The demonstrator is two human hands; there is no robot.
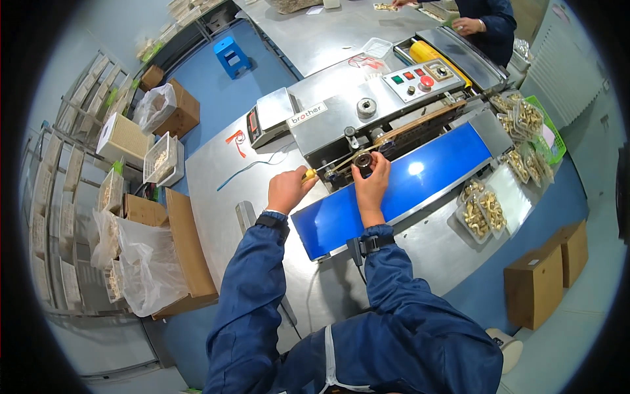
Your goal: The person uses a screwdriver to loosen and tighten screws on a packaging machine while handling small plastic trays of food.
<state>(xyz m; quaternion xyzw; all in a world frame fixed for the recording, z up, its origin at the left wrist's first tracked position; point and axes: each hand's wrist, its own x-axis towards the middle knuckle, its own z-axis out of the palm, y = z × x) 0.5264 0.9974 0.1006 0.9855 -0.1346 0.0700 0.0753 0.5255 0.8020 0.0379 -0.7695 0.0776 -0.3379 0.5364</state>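
While the left hand (pixel 287 189) clenches a yellow-handled screwdriver (pixel 308 175), right-hand fingers (pixel 375 172) grasp the black roller (pixel 363 161) — tip alongside.

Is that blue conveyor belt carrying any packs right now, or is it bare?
Bare. The blue belt shows only a light glare; the filled clear packs lie off its end on the steel table.

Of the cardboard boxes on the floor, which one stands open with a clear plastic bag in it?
The brown cardboard box at upper left, near the blue stool: its top is open and a clear bag bulges out. The two boxes at lower right are closed.
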